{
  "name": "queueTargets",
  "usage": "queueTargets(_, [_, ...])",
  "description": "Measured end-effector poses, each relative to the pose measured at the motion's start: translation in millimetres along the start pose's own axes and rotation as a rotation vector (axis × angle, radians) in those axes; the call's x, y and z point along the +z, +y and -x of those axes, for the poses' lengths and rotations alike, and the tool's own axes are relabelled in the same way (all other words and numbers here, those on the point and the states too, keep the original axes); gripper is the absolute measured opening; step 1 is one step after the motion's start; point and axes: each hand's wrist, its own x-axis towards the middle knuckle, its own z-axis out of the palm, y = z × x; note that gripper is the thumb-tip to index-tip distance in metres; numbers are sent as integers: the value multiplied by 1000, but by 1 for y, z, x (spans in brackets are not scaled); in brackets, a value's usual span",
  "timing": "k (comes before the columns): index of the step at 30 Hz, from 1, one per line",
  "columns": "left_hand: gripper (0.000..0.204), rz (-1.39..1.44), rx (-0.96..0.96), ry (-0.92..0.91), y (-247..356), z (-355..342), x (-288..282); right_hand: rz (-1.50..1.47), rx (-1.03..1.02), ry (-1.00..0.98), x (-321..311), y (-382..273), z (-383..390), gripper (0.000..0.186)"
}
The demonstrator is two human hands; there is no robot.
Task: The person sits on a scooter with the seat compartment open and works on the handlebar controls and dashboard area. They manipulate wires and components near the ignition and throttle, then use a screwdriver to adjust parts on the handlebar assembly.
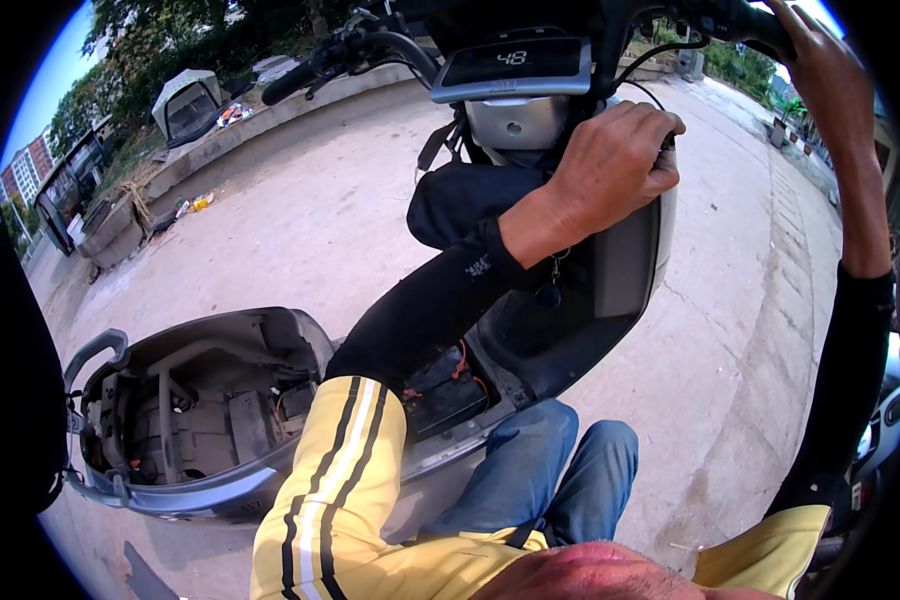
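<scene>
My left hand [610, 165] reaches across an electric scooter to the right edge of its front panel [635, 255]. Its fingers are curled closed, and what they grip is hidden. At the upper right, my right hand [820, 65] is on the right handlebar grip [765, 32], partly cut off by the picture's edge. Between the handlebars sits a lit display [510, 65], above a silver housing [515, 125] with a round lock. A black pouch [470, 203] hangs below that housing. Under my left wrist dangles a dark key fob [549, 293] on a ring.
The scooter's rear body [210, 490] lies open at the left, showing its frame tube and inner compartment. Black battery-like blocks with red wires [448, 395] sit beside my left sleeve. A concrete kerb [270, 110] runs behind, with litter along it. Another vehicle [880, 430] stands at far right.
</scene>
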Motion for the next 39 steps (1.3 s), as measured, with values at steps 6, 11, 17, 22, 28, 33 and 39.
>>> queueTargets(6, [29,5,-17,-8,0,1,-4,54,25,-84,8,2,3,23])
queueTargets(11, [29,33,-27,6,1,0,-1,250,5,-210,64,48,26,72])
queueTargets(17, [30,71,-35,15,-1,3,-1,223,73,-350,50,37,18,66])
queueTargets(22, [30,66,-24,27,0,2,0,117,59,-303,45,41,17,60])
queueTargets(28, [31,43,-7,47,-2,6,1,-289,196,-575,28,34,-3,58])
queueTargets(33, [31,62,7,52,-1,3,1,-435,337,-794,38,58,-15,62])
queueTargets(39, [32,37,8,49,-2,5,3,-435,282,-754,45,61,-8,62])
